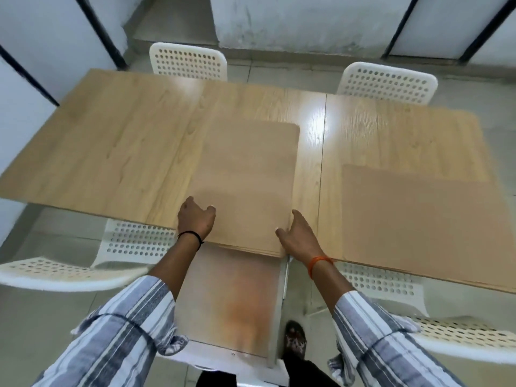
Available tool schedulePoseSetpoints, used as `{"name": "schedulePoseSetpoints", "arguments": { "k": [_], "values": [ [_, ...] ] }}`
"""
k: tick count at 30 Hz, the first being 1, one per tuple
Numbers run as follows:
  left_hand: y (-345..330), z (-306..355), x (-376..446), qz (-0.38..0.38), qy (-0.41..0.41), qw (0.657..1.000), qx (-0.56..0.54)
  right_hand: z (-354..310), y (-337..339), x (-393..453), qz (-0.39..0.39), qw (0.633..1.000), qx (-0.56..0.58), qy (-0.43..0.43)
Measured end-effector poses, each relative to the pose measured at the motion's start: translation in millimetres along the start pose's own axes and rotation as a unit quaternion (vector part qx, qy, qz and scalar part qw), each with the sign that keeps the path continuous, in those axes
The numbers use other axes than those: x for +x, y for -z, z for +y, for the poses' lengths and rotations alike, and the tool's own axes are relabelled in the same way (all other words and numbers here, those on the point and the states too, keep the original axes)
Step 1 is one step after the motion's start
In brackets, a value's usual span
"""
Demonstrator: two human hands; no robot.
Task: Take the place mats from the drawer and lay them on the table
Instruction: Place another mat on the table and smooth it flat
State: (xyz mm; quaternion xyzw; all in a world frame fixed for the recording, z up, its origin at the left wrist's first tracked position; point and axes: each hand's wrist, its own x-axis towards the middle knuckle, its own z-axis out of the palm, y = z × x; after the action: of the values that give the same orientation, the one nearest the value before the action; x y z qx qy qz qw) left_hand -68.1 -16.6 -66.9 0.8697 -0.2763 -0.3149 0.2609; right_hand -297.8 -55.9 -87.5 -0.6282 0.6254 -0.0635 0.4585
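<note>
No brand, label or writing can be read anywhere in the view.

A stack of tan place mats (245,177) lies on the wooden table (111,141), its near edge overhanging the table's near edge, just above the open drawer (231,297). The layered edges of the mats show at the stack's near right corner. The left hand (196,217) rests on the stack's near left corner, fingers loosely bent, thumb laid on the top mat; it pinches nothing that can be seen. The right hand (296,233) sits at the near right corner, fingers fairly straight along the stack's right edge, thumb on top. Whether either hand has fingers under the stack cannot be told.

1 more place mat (424,219) lies flat on the right half of the table, its near edge flush with the table edge, well apart from the stack, with a seam (324,152) in the tabletop between them.

The left half of the tabletop and the far strip are bare wood. 4 white perforated chairs stand round the table: 2 at the far side (188,62) (386,82), 2 at the near side (69,272) (446,333), flanking the drawer. Striped sleeves (120,336) cover both forearms.
</note>
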Motion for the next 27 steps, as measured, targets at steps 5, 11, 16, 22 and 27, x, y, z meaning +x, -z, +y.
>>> {"name": "schedulePoseSetpoints", "arguments": {
  "k": [5,11,16,22,27],
  "values": [
    [10,-15,27,-0.06,0.026,0.997,0.036,-13,-38,-2,0.058,0.991,-0.11,-0.056],
    [18,-28,45,-0.056,-0.004,0.997,0.062,-29,-44,3,0.111,0.986,-0.064,-0.108],
    [24,-31,53,-0.063,-0.033,0.994,0.078,-29,-38,6,0.099,0.986,-0.054,-0.119],
    [27,-32,57,-0.067,-0.025,0.997,0.032,-23,-37,2,0.093,0.99,-0.031,-0.101],
    [31,-32,59,-0.062,-0.015,0.998,-0.008,-20,-29,0,0.097,0.991,-0.005,-0.089]
  ]
}}
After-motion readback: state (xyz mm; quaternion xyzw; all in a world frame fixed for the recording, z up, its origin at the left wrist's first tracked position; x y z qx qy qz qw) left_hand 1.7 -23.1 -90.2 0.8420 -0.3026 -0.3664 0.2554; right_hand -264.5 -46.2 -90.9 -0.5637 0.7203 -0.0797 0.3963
